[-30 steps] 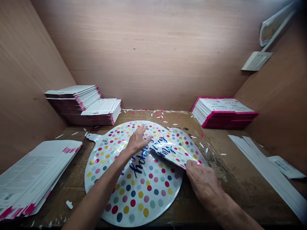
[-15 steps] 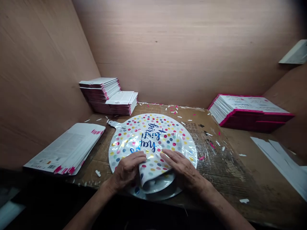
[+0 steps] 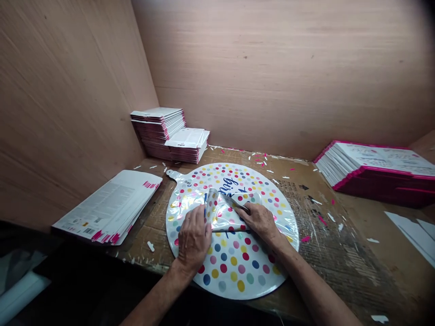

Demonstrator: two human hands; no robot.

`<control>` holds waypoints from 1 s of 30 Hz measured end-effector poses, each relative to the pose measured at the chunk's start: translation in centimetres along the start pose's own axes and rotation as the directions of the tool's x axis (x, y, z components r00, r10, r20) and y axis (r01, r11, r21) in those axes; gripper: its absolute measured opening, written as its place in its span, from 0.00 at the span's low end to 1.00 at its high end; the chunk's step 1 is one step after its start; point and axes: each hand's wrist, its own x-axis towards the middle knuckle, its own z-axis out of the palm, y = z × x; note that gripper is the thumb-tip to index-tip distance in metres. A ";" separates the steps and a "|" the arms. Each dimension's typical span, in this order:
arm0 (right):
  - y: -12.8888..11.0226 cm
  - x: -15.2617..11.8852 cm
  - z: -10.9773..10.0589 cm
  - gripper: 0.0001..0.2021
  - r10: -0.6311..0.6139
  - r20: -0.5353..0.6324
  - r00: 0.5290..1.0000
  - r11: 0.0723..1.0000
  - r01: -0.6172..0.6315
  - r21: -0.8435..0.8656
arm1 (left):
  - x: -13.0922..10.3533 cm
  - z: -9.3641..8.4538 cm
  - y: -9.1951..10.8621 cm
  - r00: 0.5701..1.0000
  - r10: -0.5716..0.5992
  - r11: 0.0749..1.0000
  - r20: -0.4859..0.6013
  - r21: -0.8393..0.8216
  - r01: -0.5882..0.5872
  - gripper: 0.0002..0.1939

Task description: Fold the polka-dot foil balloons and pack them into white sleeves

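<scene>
A stack of round foil balloons with coloured dots and blue lettering (image 3: 238,271) lies flat on the cardboard, its tab at the upper left. On top of it is a partly folded dotted balloon (image 3: 224,215), with a rolled edge along its upper side. My left hand (image 3: 195,233) presses on the left end of this folded balloon, fingers close together. My right hand (image 3: 260,219) pinches its right part between thumb and fingers; the fingertips are bent inward.
White packets with pink edges (image 3: 186,138) are stacked at the back left, and more packets (image 3: 108,206) lie at the left. A pink-edged pile (image 3: 384,158) stands at the right. White and pink paper scraps litter the cardboard (image 3: 340,253). Wooden walls (image 3: 272,77) rise around.
The top balloon has gone from a loose curled fold to a smaller folded bundle, higher up on the stack. My right hand has closed on it. The view has shifted right.
</scene>
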 end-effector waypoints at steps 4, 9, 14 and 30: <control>-0.1 -0.2 -0.6 0.19 -0.015 0.024 1.000 1.000 0.016 -0.024 | 0.3 0.4 -0.5 0.937 0.287 0.954 0.200 0.024 -0.297 0.27; -4.1 -2.3 0.3 0.21 -0.398 -0.226 0.889 0.911 0.354 -0.212 | 1.1 0.9 -1.5 0.917 0.101 0.986 0.386 0.085 -0.144 0.26; -7.5 -2.4 2.4 0.09 -0.606 0.014 0.796 0.755 0.580 -0.306 | 3.6 -1.9 -0.9 0.888 0.071 0.991 0.454 0.072 -0.116 0.19; 1.4 -3.2 0.4 0.18 -0.001 -0.061 0.998 0.856 0.032 0.516 | 4.7 -0.8 -3.1 0.868 0.223 0.930 0.443 -0.363 -0.054 0.12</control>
